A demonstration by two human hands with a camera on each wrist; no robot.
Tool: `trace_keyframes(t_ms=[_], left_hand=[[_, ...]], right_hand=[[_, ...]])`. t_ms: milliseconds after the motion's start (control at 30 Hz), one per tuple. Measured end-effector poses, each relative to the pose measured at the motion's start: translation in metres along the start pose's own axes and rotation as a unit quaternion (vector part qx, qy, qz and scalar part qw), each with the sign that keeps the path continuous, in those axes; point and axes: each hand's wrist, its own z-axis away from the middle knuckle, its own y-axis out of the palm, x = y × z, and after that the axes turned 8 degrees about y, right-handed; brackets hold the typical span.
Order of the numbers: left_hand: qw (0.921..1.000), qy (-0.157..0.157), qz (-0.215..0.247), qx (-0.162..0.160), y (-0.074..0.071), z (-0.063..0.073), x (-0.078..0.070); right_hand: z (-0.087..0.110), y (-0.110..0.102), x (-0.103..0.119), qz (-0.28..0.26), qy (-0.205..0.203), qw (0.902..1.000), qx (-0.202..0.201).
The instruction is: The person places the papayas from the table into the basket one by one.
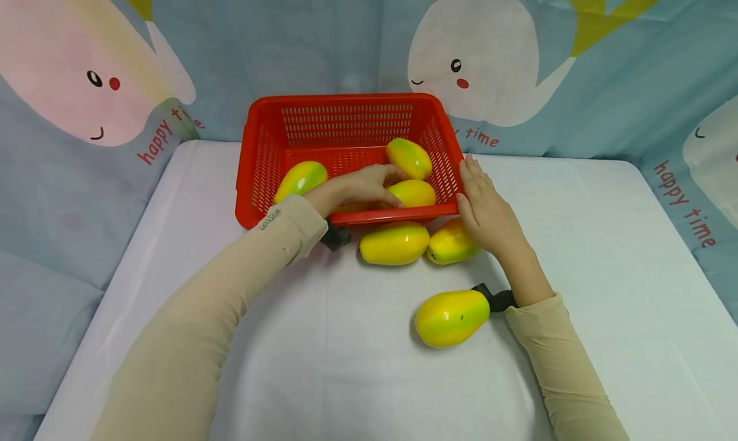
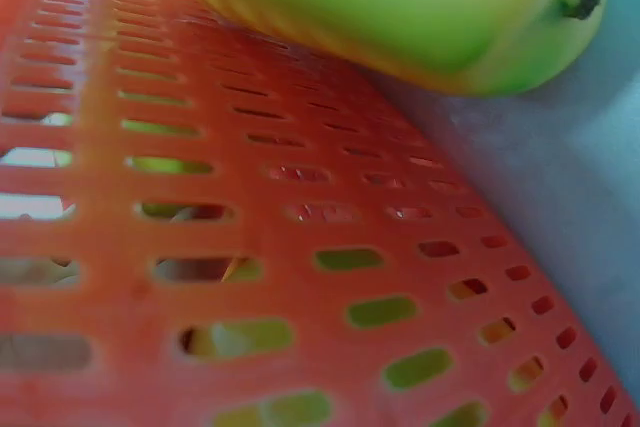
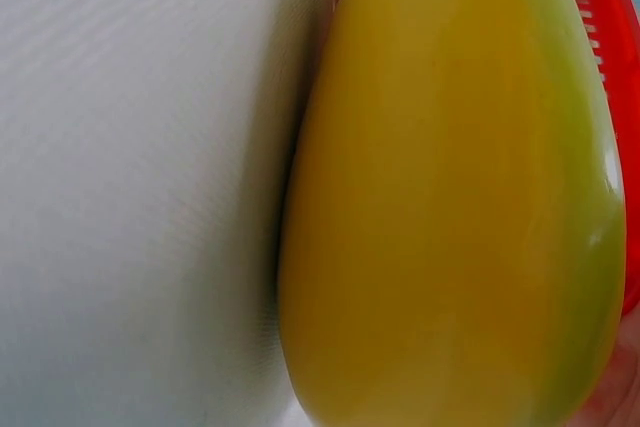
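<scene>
My left hand (image 1: 369,186) reaches over the front rim of a red plastic basket (image 1: 346,122). Its thumb and fingers curl round the left end of a yellow mango (image 1: 416,194). Behind that fruit lies another mango (image 1: 410,159), and a greener mango (image 1: 301,179) rests at the basket's left, partly covered by the left sleeve. With fingers straight, my right hand (image 1: 490,210) lies against the basket's right front corner. Under its edge sits a mango (image 1: 451,242), partly hidden by the palm. A mango (image 3: 460,197) looms large in the right wrist view.
In front of the basket lies a mango (image 1: 394,243), and nearer the person another mango (image 1: 451,319) rests beside the right wrist's black camera mount (image 1: 497,299). The slotted basket wall (image 2: 250,237) fills much of the left wrist view. A printed curtain (image 1: 323,37) hangs behind the white table (image 1: 346,377).
</scene>
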Motion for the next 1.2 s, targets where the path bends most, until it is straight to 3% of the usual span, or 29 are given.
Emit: trace_keyframes(t_ms=[333, 500, 600, 733, 833, 967, 1200], left_hand=[[0.9993, 0.003, 0.007, -0.037, 0.001, -0.003, 0.002], [0.9963, 0.027, 0.056, -0.060, -0.002, 0.000, 0.001], [0.9902, 0.051, 0.103, -0.079, -0.004, 0.004, -0.001], [0.9775, 0.081, 0.166, -0.102, -0.007, 0.014, -0.004], [0.9717, 0.087, 0.190, -0.109, -0.008, 0.022, -0.005], [0.9727, 0.092, 0.179, -0.117, -0.006, 0.034, -0.010], [0.9715, 0.148, 0.144, -0.116, 0.010, 0.064, -0.023]], right_hand=[[0.000, 0.000, 0.000, 0.000, -0.002, 1.0000, -0.004], [0.000, 0.000, 0.001, -0.005, 0.002, 1.0000, 0.004], [0.000, 0.001, 0.000, -0.005, 0.002, 1.0000, 0.005], [0.000, 0.000, 0.000, -0.005, 0.000, 1.0000, 0.002], [0.000, 0.000, 0.000, -0.006, 0.000, 1.0000, 0.003], [0.000, 0.000, 0.001, -0.004, 0.004, 1.0000, 0.005], [0.000, -0.001, 0.003, -0.003, 0.004, 1.0000, 0.005]])
